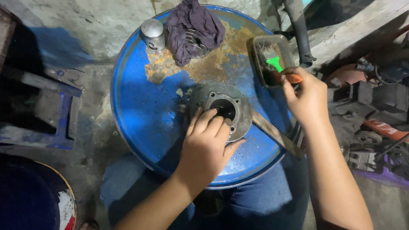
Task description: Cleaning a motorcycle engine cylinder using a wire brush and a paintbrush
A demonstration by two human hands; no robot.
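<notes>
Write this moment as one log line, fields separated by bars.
left hand: on grey round metal part | right hand: holds paintbrush in tray | surface: blue drum top

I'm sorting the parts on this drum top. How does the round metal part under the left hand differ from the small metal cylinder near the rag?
The round metal part is wide, flat and dull grey, with a big centre hole; the small metal cylinder is narrow, upright and shiny, with a closed top. The left hand rests on the round part; the cylinder stands untouched beside the rag. Both sit on the blue drum top.
</notes>
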